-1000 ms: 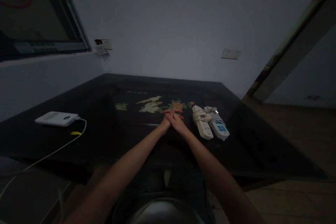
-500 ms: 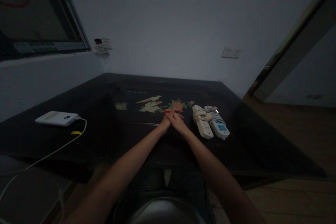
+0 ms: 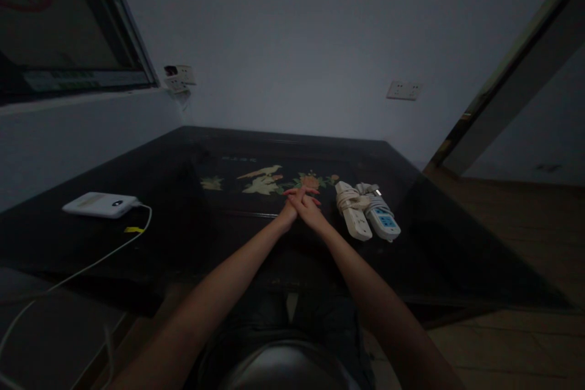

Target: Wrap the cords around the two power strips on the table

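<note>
My left hand (image 3: 289, 211) and my right hand (image 3: 309, 208) rest together on the dark table (image 3: 183, 244), crossed with their fingers interlaced. The fingers look stretched out and spread, and no object shows between them. Just beyond my hands, a painted panel on the tabletop shows a pale bird and an orange flower (image 3: 309, 182). Nearest to my right hand lies a white power strip (image 3: 358, 224) with its cord wound round it. Against its right side is a second power strip (image 3: 384, 223) with blue sockets, also wrapped in its cord.
At the left of the table lies a white device (image 3: 98, 205) with a pale cable (image 3: 109, 251) running off the near edge. A yellow tag (image 3: 134, 230) is beside the cable. Wall sockets (image 3: 404, 90) are on the wall behind; a window stands at the left.
My hands keep the same crossed pose. The view has shifted very slightly; nothing on the table has visibly moved.
</note>
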### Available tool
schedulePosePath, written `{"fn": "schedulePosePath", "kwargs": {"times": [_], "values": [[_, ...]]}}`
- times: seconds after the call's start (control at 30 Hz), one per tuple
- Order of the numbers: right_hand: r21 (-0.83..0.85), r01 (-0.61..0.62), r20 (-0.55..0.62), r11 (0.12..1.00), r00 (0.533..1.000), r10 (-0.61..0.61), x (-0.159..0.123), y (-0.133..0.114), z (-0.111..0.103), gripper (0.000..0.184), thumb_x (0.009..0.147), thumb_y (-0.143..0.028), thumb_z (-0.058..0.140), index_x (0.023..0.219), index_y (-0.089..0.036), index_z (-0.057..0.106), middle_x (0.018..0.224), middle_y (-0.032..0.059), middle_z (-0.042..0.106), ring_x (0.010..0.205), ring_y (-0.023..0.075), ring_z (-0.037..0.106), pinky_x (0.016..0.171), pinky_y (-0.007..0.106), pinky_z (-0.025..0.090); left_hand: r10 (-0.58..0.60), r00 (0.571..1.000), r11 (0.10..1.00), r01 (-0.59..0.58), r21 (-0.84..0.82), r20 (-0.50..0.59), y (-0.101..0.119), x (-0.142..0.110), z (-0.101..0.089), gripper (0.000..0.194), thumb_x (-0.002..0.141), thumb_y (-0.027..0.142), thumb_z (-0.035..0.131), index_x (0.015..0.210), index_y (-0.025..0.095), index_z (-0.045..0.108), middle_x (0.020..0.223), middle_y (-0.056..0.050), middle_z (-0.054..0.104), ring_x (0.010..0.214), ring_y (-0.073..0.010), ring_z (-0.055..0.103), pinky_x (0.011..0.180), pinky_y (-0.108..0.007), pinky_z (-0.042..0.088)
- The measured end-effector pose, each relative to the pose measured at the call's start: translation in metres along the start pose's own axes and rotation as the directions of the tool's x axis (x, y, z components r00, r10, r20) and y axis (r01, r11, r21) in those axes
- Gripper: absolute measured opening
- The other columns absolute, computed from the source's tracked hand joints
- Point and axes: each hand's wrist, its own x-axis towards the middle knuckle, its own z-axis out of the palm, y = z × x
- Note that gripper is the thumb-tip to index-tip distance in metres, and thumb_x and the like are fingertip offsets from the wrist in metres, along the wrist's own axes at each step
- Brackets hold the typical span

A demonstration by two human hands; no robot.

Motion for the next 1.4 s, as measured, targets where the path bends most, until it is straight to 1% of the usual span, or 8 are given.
{"fn": "schedulePosePath", "kwargs": {"times": [0.2,0.43,0.6,0.73,1.0,1.17,1.27,1.4], "values": [[0.003,-0.004,0.002,1.000,1.000,0.004,0.000,0.001,0.001,0.030,0.088,-0.040,0.049,0.103,-0.019,0.065,0.108,0.0084,0.064,0.108,0.0236,0.058,0.096,0.037,0.042,0.001,1.000,1.000,-0.002,-0.012,-0.009,-0.001,0.001,0.000,0.045,0.092,0.046,0.033,0.110,0.015,0.060,0.076,-0.009,0.068,0.075,-0.0235,0.066,0.065,-0.030,0.050],[-0.013,-0.027,-0.003,1.000,1.000,0.027,0.000,0.001,0.000,0.030,0.088,-0.038,0.047,0.104,-0.019,0.064,0.110,0.0074,0.064,0.111,0.0224,0.056,0.097,0.036,0.041,0.021,1.000,0.999,-0.021,-0.044,-0.001,-0.006,0.003,-0.003,0.046,0.090,0.052,0.037,0.107,0.016,0.060,0.072,-0.005,0.066,0.068,-0.0207,0.065,0.061,-0.028,0.049],[-0.003,-0.028,0.001,1.000,1.000,0.028,0.000,0.002,0.001,0.031,0.087,-0.036,0.047,0.105,-0.018,0.064,0.109,0.0083,0.064,0.110,0.0224,0.058,0.094,0.035,0.043,0.020,1.000,0.998,-0.020,-0.056,0.004,-0.006,0.003,-0.003,0.044,0.090,0.050,0.038,0.105,0.017,0.061,0.071,-0.006,0.066,0.070,-0.0218,0.065,0.061,-0.028,0.049],[0.005,-0.020,-0.007,1.000,1.000,0.020,0.002,0.006,0.002,0.031,0.087,-0.039,0.048,0.105,-0.019,0.064,0.109,0.0078,0.064,0.109,0.0223,0.058,0.095,0.035,0.043,0.017,1.000,0.997,-0.016,-0.070,0.014,-0.006,0.003,-0.003,0.044,0.092,0.047,0.037,0.111,0.015,0.059,0.075,-0.008,0.067,0.074,-0.0223,0.066,0.063,-0.027,0.049],[0.005,-0.015,-0.030,1.000,0.999,0.015,0.002,0.010,0.004,0.036,0.087,-0.041,0.046,0.111,-0.019,0.061,0.117,0.0099,0.061,0.114,0.0237,0.055,0.096,0.038,0.042,0.005,0.999,0.997,-0.001,-0.083,0.046,-0.008,0.004,-0.006,0.043,0.092,0.044,0.036,0.120,0.016,0.054,0.079,-0.006,0.066,0.075,-0.0212,0.067,0.065,-0.027,0.050],[0.003,-0.012,-0.034,1.000,0.999,0.012,0.002,0.009,0.004,0.038,0.087,-0.042,0.046,0.113,-0.018,0.060,0.119,0.0112,0.061,0.115,0.0249,0.054,0.098,0.041,0.041,0.001,0.998,0.997,0.003,-0.079,0.056,-0.010,0.006,-0.008,0.045,0.089,0.048,0.040,0.120,0.018,0.054,0.083,-0.006,0.067,0.075,-0.0214,0.067,0.065,-0.030,0.052],[0.002,-0.017,-0.033,1.000,0.999,0.017,0.002,0.010,0.004,0.039,0.087,-0.043,0.046,0.113,-0.019,0.061,0.118,0.0106,0.061,0.115,0.0246,0.054,0.098,0.040,0.041,0.002,0.998,0.997,0.003,-0.078,0.057,-0.009,0.004,-0.008,0.044,0.090,0.049,0.040,0.118,0.019,0.056,0.083,-0.006,0.067,0.075,-0.0212,0.067,0.065,-0.029,0.052],[-0.001,-0.023,-0.030,1.000,0.999,0.023,0.003,0.013,0.005,0.038,0.087,-0.042,0.046,0.115,-0.019,0.060,0.116,0.0095,0.062,0.116,0.0233,0.054,0.099,0.038,0.040,-0.004,0.998,0.997,0.009,-0.082,0.065,-0.005,0.001,-0.006,0.042,0.091,0.046,0.038,0.117,0.018,0.056,0.080,-0.007,0.067,0.074,-0.0211,0.067,0.065,-0.028,0.052]]}}
